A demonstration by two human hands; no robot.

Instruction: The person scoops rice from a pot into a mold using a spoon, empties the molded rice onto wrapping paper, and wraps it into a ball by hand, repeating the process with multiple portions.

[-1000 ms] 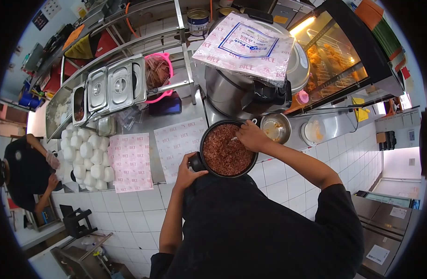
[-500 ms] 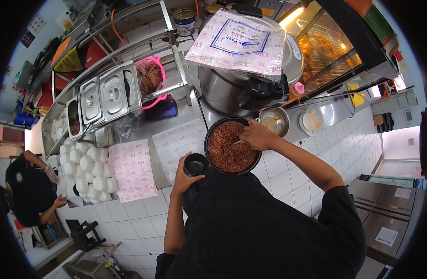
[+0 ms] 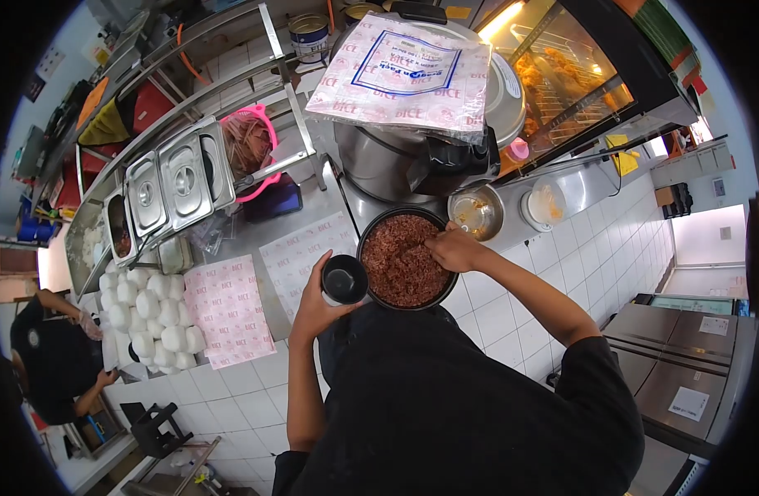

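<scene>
"Steel counter [image 3: 317,205], white-tiled floor [image 3: 511,347]. What print can you read?"

"Red lettering, seemingly BICE, repeats across the bagged pack [image 3: 404,116] and 2 paper sheets [image 3: 229,310]. Blue-framed text is upside down; I cannot resolve its small lines."

"Hands?"

"Left hand [image 3: 320,302] half-curled round a black cup [image 3: 345,279], beside the pot [image 3: 404,308]; rim contact unclear. Right hand [image 3: 460,248]: fingers drawn together at the reddish grain [image 3: 402,260] inside the pot; whether they grip anything, I cannot tell."

"Clearance?"

"Pot at the counter's front edge, underside hidden. Cooker [image 3: 379,165] close behind, metal bowl [image 3: 491,227] just right. Floor open beyond the right forearm."
</scene>
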